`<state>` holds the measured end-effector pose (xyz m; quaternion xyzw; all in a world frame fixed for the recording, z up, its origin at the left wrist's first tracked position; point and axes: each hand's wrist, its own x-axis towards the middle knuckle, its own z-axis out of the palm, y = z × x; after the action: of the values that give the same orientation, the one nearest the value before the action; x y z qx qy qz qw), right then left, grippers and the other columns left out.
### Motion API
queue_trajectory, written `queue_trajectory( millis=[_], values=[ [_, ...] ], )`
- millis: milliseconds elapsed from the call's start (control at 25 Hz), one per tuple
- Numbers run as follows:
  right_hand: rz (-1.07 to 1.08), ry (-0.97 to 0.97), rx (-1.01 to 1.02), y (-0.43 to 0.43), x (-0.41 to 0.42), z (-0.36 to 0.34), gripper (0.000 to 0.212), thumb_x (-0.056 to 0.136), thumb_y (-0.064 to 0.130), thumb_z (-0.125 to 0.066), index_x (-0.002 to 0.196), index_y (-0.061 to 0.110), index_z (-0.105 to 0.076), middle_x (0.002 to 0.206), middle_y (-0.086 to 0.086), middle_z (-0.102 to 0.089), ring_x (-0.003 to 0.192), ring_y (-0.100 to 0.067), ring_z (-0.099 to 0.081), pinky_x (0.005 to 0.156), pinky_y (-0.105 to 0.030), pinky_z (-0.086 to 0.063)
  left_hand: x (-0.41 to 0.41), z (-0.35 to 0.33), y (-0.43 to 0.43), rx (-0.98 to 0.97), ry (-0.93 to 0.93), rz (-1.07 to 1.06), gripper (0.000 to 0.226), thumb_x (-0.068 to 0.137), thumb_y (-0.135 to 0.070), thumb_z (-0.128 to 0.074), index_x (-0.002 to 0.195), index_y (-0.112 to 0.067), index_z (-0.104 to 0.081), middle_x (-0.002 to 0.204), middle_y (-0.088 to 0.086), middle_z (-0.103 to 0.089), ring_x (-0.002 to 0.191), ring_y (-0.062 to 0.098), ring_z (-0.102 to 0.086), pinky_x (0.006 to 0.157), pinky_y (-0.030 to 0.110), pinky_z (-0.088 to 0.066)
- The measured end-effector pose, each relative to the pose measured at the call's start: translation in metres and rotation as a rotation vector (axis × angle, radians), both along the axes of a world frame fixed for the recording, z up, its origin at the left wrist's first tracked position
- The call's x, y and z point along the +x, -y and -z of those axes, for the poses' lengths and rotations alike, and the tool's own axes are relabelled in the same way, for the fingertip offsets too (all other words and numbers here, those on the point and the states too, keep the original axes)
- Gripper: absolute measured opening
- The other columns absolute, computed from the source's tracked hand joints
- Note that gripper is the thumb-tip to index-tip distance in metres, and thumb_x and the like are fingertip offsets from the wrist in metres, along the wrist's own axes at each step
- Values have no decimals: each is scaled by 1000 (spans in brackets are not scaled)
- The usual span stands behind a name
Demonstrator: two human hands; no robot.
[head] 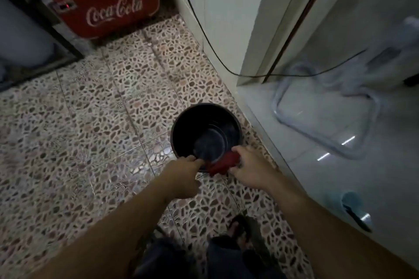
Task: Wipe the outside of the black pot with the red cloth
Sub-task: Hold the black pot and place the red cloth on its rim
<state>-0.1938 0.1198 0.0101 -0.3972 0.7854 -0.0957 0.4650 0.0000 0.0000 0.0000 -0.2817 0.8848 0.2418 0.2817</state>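
The black pot stands upright on the pebble-patterned floor, its open mouth facing me. A bunched red cloth lies against the pot's near outer side. My right hand grips the cloth and presses it to the pot. My left hand holds the pot at its near rim, just left of the cloth. The pot's near wall is hidden behind both hands and the cloth.
A red Coca-Cola cooler stands at the back left. A white wall corner with a black cable rises right of the pot. A raised white tiled step holds a clear hose. My feet are below.
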Motion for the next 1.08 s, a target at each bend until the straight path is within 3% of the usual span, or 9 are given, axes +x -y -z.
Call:
queue_trajectory(
  millis=[120, 280, 360, 440, 560, 680, 760, 960, 1080],
  values=[
    [-211, -189, 4, 4, 8, 83, 64, 77, 50, -53, 137, 32, -44, 126, -2, -47, 121, -29, -47, 104, -50, -39, -3, 83, 1, -85, 1, 117, 69, 84, -42, -58, 146, -24, -33, 145, 4, -42, 133, 27, -40, 108, 44, -35],
    [-536, -435, 34, 19, 23, 167, 70, 78, 50, -55, 144, 31, -38, 135, -4, -46, 131, -31, -41, 116, -66, -3, -5, 177, 14, -169, -20, 242, 63, 92, -47, -47, 147, -20, -34, 155, 5, -35, 145, 24, -27, 119, 49, -14],
    [-645, -439, 95, 35, 23, 193, 72, 76, 54, -57, 143, 31, -41, 137, -4, -46, 133, -32, -38, 112, -71, 12, -6, 207, 23, -216, -120, 321, 53, 96, -52, -34, 136, -22, -48, 139, 5, -53, 133, 25, -46, 113, 45, -26],
    [-675, -370, 180, 53, 18, 213, 58, 75, 52, -58, 130, 34, -53, 127, 1, -57, 127, -30, -45, 108, -73, 19, -6, 223, 31, -229, -222, 361, 53, 96, -58, -23, 121, -27, -59, 115, 3, -67, 107, 27, -63, 93, 40, -42],
    [-699, -308, 281, 74, 13, 229, 29, 75, 47, -63, 102, 35, -64, 98, 8, -65, 102, -22, -56, 113, -64, -8, -1, 237, 42, -252, -354, 417, 57, 94, -64, -17, 115, -31, -59, 102, 1, -69, 89, 29, -67, 71, 38, -47],
    [-688, -255, 326, 83, 15, 226, 25, 77, 38, -72, 101, 34, -66, 89, 9, -63, 86, -16, -57, 89, -39, -41, 4, 243, 48, -305, -398, 503, 56, 92, -63, -19, 116, -29, -56, 100, 1, -69, 86, 31, -66, 69, 38, -49],
    [-660, -232, 333, 84, 19, 217, 20, 77, 29, -76, 96, 29, -69, 87, 6, -67, 81, -16, -63, 74, -35, -53, 5, 239, 51, -321, -389, 494, 55, 92, -62, -16, 114, -29, -55, 98, 3, -70, 86, 32, -66, 70, 38, -49],
    [-519, -359, 93, 81, 17, 167, 15, 76, 8, -62, 80, 18, -73, 75, -6, -70, 71, -25, -68, 64, -40, -58, 12, 197, 59, -203, -351, 303, 37, 98, -53, -37, 109, -29, -63, 92, 2, -70, 86, 29, -65, 73, 36, -47],
    [-367, -411, -225, 69, 3, 152, 22, 71, 8, -54, 73, 23, -70, 68, -2, -67, 66, -25, -64, 58, -45, -54, 13, 172, 58, -32, -428, 73, 29, 100, -44, -45, 103, -23, -66, 69, -14, -56, 69, 8, -57, 68, 31, -40]
  ],
)
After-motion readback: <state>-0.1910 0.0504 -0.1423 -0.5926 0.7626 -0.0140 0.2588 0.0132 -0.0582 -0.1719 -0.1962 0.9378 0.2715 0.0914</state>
